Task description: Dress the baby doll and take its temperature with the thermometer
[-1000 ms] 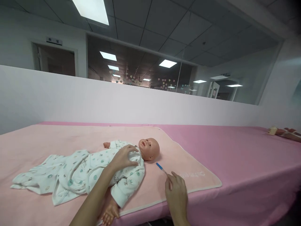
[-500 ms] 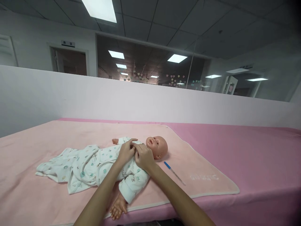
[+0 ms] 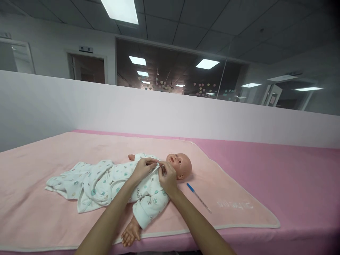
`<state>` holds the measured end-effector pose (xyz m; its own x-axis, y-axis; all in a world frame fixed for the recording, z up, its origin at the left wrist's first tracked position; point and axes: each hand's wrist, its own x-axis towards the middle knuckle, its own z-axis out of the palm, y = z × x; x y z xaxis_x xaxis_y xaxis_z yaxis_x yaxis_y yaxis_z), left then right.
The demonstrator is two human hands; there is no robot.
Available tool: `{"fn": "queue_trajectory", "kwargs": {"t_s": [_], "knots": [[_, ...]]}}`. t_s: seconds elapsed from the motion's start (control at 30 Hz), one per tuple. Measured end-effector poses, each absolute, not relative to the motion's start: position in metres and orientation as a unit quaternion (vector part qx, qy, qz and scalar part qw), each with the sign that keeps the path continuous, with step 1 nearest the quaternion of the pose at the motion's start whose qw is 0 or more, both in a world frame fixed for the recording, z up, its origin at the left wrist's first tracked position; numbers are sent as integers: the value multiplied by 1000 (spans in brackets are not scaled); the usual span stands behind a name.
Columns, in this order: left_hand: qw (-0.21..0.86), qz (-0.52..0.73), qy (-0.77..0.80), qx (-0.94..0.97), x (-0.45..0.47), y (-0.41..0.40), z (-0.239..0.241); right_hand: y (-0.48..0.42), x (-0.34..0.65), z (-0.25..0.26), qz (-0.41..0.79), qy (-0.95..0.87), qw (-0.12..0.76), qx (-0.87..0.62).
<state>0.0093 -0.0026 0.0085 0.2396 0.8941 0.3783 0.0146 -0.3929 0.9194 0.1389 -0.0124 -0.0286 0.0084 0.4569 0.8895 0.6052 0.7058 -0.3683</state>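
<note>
Doll (image 3: pixel 180 164) on its back on the peach blanket (image 3: pixel 225 189), head to the right, in a white printed garment (image 3: pixel 150 209). Left hand (image 3: pixel 144 169) and right hand (image 3: pixel 168 177) meet at the garment's neck/upper chest, just beside the head. Right grip: thumb and fingers together, pinched on a raised edge of the cloth. Left grip: fingers reach to the same edge, thumb side hidden, can't tell if clamped. Whatever is between the fingertips is too small to make out.

Doll's neck mostly blocked by right hand; part of torso behind left forearm; legs hidden under the garment. Doll's near hand (image 3: pixel 131 232) shows at the blanket's front edge, far hand (image 3: pixel 131 157) only partly. Blue-capped stick (image 3: pixel 200 200) lies on the blanket near the head, right of right hand; clear shaft, contents unclear. Blanket lettering (image 3: pixel 235 205) unreadable. Both forearms cut by bottom edge; pink-covered worktop (image 3: pixel 265 170) runs out at right. Door sign (image 3: pixel 85 49) too blurred to read.
</note>
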Motion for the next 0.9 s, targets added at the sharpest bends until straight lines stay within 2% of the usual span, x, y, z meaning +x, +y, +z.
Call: {"fn": "queue_trajectory", "kwargs": {"t_s": [0.5, 0.9], "knots": [[425, 467, 325, 704, 4, -6, 14, -13, 140, -30, -108, -698, 586, -398], [300, 461, 357, 755, 6, -1, 5, -14, 139, -29, -102, -713, 566, -401]]}}
